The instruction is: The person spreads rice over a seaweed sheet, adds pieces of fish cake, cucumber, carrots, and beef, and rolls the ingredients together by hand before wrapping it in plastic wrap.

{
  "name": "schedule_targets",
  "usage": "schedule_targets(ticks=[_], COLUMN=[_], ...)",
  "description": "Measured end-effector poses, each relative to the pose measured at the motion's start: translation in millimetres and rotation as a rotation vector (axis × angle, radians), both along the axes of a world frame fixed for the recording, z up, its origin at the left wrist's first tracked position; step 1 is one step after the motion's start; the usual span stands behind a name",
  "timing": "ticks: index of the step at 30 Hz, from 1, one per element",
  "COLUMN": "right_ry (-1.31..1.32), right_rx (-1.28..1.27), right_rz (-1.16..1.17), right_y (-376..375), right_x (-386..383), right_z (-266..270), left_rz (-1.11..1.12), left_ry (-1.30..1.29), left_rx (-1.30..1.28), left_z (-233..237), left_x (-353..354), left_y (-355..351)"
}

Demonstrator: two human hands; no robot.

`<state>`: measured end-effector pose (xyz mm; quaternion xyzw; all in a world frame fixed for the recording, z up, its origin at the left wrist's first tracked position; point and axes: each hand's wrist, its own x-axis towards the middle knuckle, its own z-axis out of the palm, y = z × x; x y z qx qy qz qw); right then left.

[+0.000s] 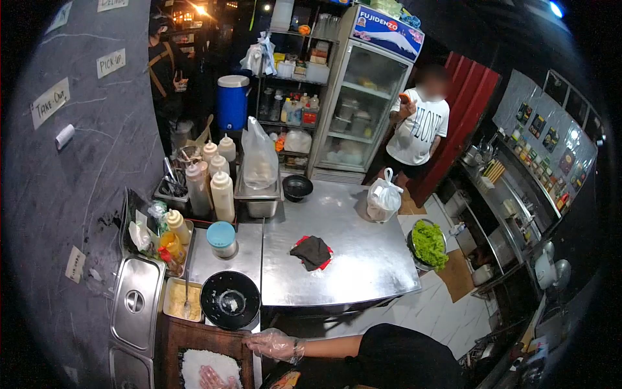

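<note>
wall, far left: grey, with paper labels reading "Take Out" point(50, 102) and "Pick up" point(111, 63).
lidded steel pans point(135, 303): shut, at the counter's left edge.
steel tray point(182, 300): yellowish contents, a spoon standing in it, just right of the pans.
squeeze bottles point(221, 195): a cluster standing upright behind the tray.
jar with blue lid point(221, 238): upright, between the bottles and the black bowl.
black bowl point(230, 299): a little white residue inside; touched the far edge of the wooden board.
wooden board point(194, 340): bottom of view, right in front of the person.
rice sheet point(197, 366): white rice spread flat on a dark sheet, lying on the board.
left hand point(217, 377): gloved, fingers apart, laid flat on the rice – gripped nothing.
right hand point(275, 344): gloved, loosely open, rested on the board's right edge, well clear of the rice; clamped on nothing.
steel table point(353, 259): mid frame, mostly bare.
dark cloth point(312, 251): crumpled on something red, centre of the table.
small black bowl point(298, 187): at the table's far edge.
white plastic bag point(383, 198): knotted, at the table's far right corner.
lettuce point(429, 244): heaped in a bowl – just off the table's right side.
glass-door fridge point(368, 97): behind the table.
person in a white shirt point(421, 126): stood right of the fridge, one hand raised.
</note>
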<state>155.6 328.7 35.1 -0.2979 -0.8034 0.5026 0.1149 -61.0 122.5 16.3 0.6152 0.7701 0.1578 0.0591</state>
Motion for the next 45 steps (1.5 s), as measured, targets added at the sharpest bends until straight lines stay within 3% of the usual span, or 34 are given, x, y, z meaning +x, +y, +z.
schedule_targets(ticks=[2, 5, 7, 19, 29, 37, 40, 45], right_ry=[-0.001, 0.036, -0.041, 0.041, 0.045, 0.021, 0.011, 0.004], right_rx=[-0.018, 0.081, -0.088, 0.037, 0.084, 0.133, 0.016, 0.097], right_rz=[0.01, 0.02, 0.015, -0.007, -0.018, 0.019, 0.04, 0.064], right_y=[0, 2, 2, -7, -9, -10, -8, -7], right_x=[-1, -1, -1, 2, 5, 2, 0, -2], right_z=[0, -18, -16, -16, -13, -21, -28, -23], left_rz=[0.107, 0.215, 0.235, 0.326, 0.268, 0.147, 0.158, 0.115], left_ry=[-0.098, 0.099, 0.292, 0.191, 0.26, 0.145, 0.163, 0.125], left_rx=[-0.119, -0.107, 0.009, -0.116, -0.036, 0.209, 0.031, 0.03], left_z=[7, -31, -49, -55, -48, -65, -41, -21], left_x=[0, -12, -21, -34, -25, -8, 5, 21], left_y=[3, 11, 18, 55, 55, 35, 33, 19])
